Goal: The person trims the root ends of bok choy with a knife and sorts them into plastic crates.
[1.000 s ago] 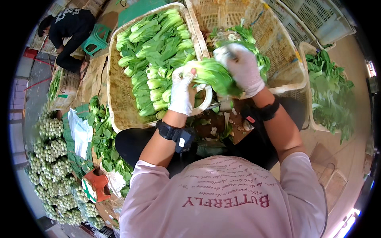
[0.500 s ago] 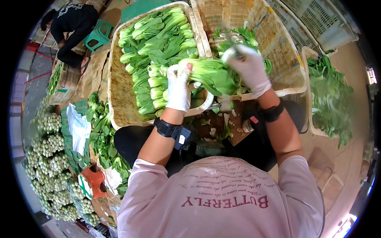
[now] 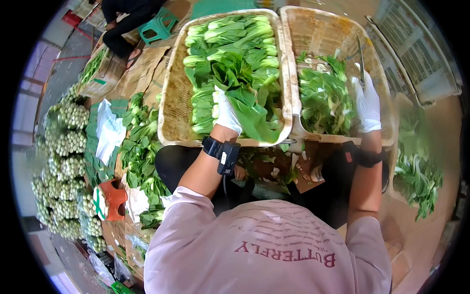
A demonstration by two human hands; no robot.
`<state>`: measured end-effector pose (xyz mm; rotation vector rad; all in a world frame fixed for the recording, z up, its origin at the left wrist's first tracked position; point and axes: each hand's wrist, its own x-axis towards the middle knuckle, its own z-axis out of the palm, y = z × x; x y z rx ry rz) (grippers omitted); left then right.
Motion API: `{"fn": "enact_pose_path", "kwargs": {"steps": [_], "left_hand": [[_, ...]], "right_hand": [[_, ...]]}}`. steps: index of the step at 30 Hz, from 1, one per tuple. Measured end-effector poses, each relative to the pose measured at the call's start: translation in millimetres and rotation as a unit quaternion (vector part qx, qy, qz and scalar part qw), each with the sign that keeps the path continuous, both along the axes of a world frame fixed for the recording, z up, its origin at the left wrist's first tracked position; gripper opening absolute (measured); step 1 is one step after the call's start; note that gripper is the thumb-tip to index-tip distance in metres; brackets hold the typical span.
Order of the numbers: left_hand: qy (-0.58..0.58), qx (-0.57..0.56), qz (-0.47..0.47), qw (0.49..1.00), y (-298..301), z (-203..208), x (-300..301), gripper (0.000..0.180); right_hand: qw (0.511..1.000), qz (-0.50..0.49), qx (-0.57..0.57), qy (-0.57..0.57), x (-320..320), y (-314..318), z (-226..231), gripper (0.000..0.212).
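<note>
My left hand (image 3: 228, 113), in a white glove, is closed around a head of bok choy (image 3: 234, 73) over the left crate. Its dark leaves spread upward, and one broad leaf (image 3: 254, 117) hangs towards me over the crate's near edge. The glove and leaves hide the stem end. Beneath it, trimmed bok choy (image 3: 227, 34) lies in packed rows in the left crate (image 3: 166, 105). My right hand (image 3: 367, 104), also gloved, grips a knife (image 3: 361, 56) with its blade pointing away from me, above the right crate (image 3: 325, 19). Loose leaves and cut pieces (image 3: 323, 95) lie in that crate.
Untrimmed greens (image 3: 142, 161) lie on the floor at left, near a red-orange stool (image 3: 113, 200) and stacked bagged bok choy (image 3: 63, 181). Further back, a person (image 3: 125, 29) sits near a green stool (image 3: 159, 25). More leafy greens (image 3: 416, 176) fill a container at right.
My right hand has moved right with the knife, away from the bok choy. In my left hand the bok choy has turned from lying sideways to leaves upward. The whole view has shifted.
</note>
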<state>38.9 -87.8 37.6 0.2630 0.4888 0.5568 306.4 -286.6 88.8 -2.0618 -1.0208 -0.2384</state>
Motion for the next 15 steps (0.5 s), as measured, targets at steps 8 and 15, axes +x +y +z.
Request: {"fn": "enact_pose_path", "kwargs": {"steps": [8, 15], "left_hand": [[-0.135, 0.107, -0.043, 0.984, 0, -4, -28, 0.039], [-0.170, 0.050, -0.067, 0.982, -27, -19, 4, 0.046]], "right_hand": [[0.923, 0.184, 0.091, 0.326, -78, 27, 9, 0.014], [0.943, 0.302, 0.088, 0.106, -128, 35, 17, 0.022]]}}
